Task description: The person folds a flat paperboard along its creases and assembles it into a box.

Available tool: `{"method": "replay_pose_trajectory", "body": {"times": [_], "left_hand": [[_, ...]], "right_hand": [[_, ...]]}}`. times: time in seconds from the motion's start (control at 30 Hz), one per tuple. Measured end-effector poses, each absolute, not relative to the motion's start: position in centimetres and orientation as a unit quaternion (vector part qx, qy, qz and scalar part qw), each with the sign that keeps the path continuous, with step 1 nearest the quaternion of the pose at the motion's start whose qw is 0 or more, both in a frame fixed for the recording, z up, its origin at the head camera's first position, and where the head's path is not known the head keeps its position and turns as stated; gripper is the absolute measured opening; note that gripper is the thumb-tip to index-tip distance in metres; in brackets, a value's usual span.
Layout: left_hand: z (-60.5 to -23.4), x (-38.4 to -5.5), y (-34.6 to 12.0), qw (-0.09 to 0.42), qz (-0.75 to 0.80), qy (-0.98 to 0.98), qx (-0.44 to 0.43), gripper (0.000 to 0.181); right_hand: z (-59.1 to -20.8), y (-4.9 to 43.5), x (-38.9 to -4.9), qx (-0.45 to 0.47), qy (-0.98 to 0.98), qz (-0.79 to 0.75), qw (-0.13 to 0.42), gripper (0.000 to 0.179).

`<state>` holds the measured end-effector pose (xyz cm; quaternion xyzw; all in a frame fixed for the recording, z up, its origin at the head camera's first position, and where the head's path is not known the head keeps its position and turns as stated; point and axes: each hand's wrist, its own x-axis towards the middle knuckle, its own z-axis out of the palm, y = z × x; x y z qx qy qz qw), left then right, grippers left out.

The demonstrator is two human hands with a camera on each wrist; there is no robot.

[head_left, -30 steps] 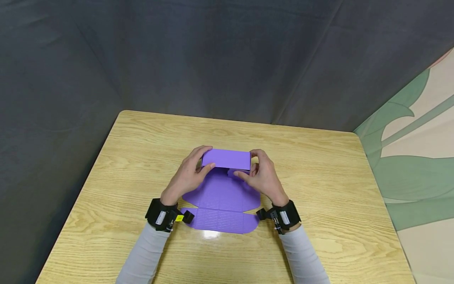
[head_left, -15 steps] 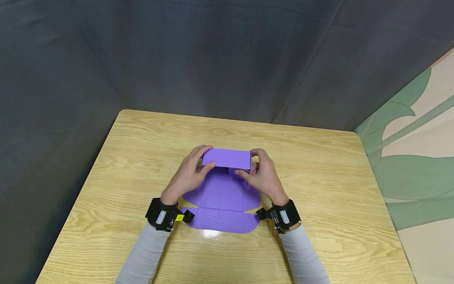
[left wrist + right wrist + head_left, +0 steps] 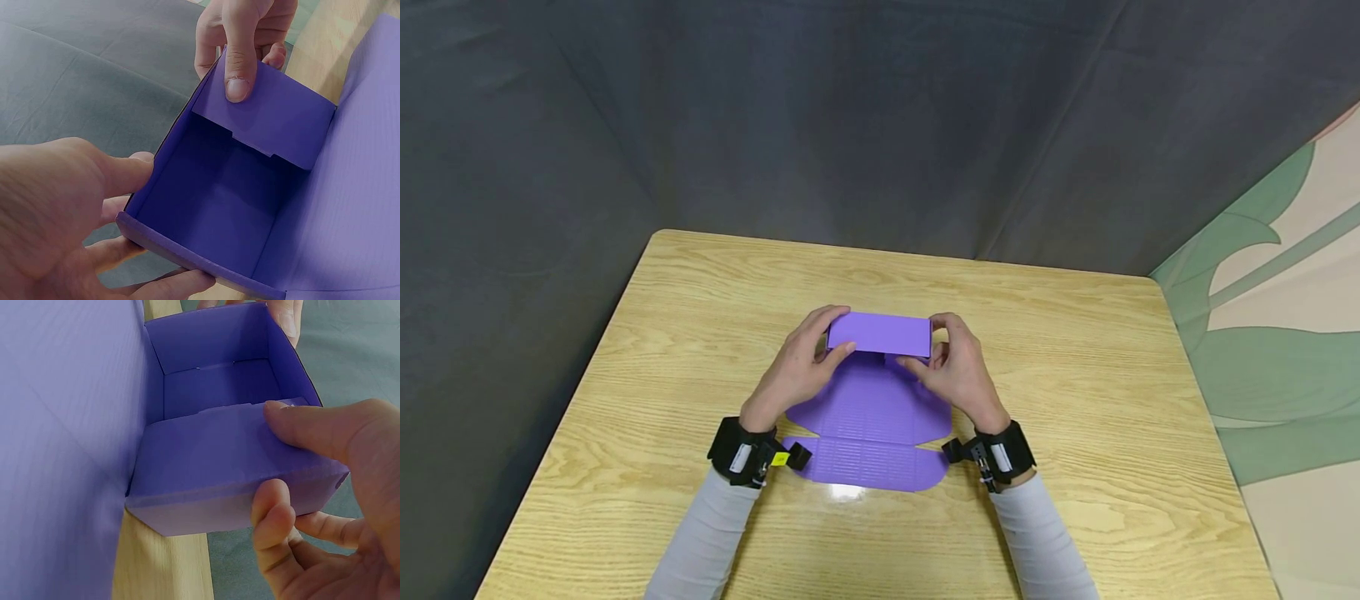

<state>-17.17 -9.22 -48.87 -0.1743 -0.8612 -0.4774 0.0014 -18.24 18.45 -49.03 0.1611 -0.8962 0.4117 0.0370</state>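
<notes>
A purple cardboard box is held with its opening toward me, and its long lid panel spreads out toward the table's near side. At its left end my left hand grips the wall, thumb on the near edge and fingers outside. The right end is held by my right hand. In the right wrist view, that thumb presses the end flap, which is folded over part of the opening, while curled fingers lie against the outer end wall. The left wrist view shows the box interior with nothing in it.
The wooden table lies beneath the box and reaches out on all sides of it. A dark curtain hangs behind the far edge. Patterned fabric is at the right.
Both hands keep their hold in nearly the same place. The edge of the right end flap, under the right thumb, has shifted slightly inward; little else differs.
</notes>
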Motion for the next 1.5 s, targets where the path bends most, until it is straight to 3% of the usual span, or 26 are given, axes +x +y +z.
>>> {"method": "replay_pose_trajectory", "body": {"times": [1.5], "left_hand": [[-48.91,-17.17,-9.06,-0.003,-0.475,-0.863,-0.174,0.056]], "right_hand": [[-49.44,18.32,-18.08,0.151,-0.900,0.405,0.059,0.053]]}}
